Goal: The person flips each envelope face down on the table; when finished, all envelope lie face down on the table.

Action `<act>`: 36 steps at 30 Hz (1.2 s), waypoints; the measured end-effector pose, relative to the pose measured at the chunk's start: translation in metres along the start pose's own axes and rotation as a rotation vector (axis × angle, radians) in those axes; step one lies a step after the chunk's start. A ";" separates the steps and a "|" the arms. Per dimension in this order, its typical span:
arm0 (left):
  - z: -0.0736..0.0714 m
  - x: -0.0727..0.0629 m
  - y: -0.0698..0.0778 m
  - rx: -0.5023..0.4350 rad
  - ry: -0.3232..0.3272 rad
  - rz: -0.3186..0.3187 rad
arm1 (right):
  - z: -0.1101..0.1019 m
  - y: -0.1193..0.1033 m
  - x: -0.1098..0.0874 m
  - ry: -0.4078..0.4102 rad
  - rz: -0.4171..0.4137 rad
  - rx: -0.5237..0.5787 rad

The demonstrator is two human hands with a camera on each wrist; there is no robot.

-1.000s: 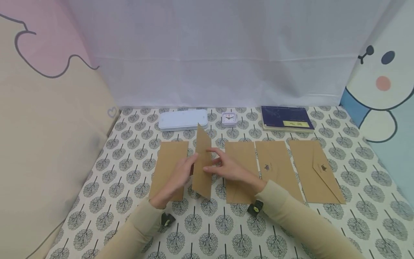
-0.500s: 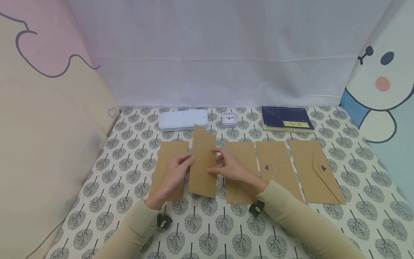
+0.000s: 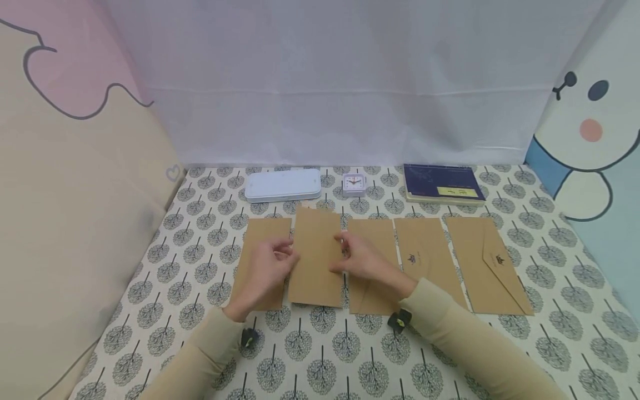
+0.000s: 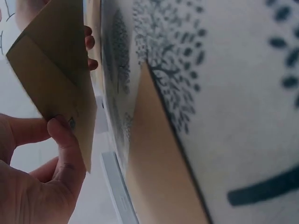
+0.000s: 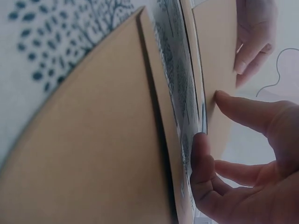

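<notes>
Our things on the table (image 3: 295, 369)
At the far side we see, from left to right, case (image 3: 283, 186), clock (image 3: 354, 184) and book (image 3: 442, 183); nearer, envelopes (image 3: 316, 255) in one row.

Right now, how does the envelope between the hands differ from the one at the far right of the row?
The held envelope is raised, its edges in the left hand and right hand; the far-right envelope lies on the cloth, untouched. In the head view, the held envelope shows a plain face, the far-right envelope a dark mark. Both are brown and long.
</notes>
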State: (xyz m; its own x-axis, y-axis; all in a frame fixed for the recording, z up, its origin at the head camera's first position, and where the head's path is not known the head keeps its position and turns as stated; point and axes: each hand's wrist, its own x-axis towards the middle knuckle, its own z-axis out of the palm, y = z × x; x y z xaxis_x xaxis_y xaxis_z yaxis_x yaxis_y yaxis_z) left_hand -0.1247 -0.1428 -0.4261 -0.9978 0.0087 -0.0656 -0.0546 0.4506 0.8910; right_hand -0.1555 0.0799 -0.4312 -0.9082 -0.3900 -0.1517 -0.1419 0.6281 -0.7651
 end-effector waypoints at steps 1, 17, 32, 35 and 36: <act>0.001 0.000 -0.001 0.032 -0.011 -0.001 | 0.000 0.001 0.000 0.003 -0.002 -0.026; 0.006 0.001 -0.008 0.301 -0.108 -0.029 | 0.008 -0.004 0.003 -0.033 0.036 -0.204; 0.005 0.001 -0.007 0.402 -0.183 -0.049 | 0.010 -0.008 0.003 -0.027 0.050 -0.242; 0.005 0.002 -0.007 0.407 -0.183 -0.051 | 0.008 -0.008 0.000 -0.012 0.047 -0.216; 0.005 0.002 -0.006 0.407 -0.180 -0.051 | 0.006 -0.008 -0.002 -0.006 0.042 -0.212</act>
State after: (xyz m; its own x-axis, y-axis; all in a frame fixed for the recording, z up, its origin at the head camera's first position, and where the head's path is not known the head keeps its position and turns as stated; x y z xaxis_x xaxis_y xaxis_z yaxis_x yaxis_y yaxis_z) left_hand -0.1258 -0.1415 -0.4339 -0.9700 0.1164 -0.2135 -0.0480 0.7690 0.6374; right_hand -0.1504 0.0714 -0.4289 -0.9130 -0.3637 -0.1848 -0.1838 0.7710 -0.6097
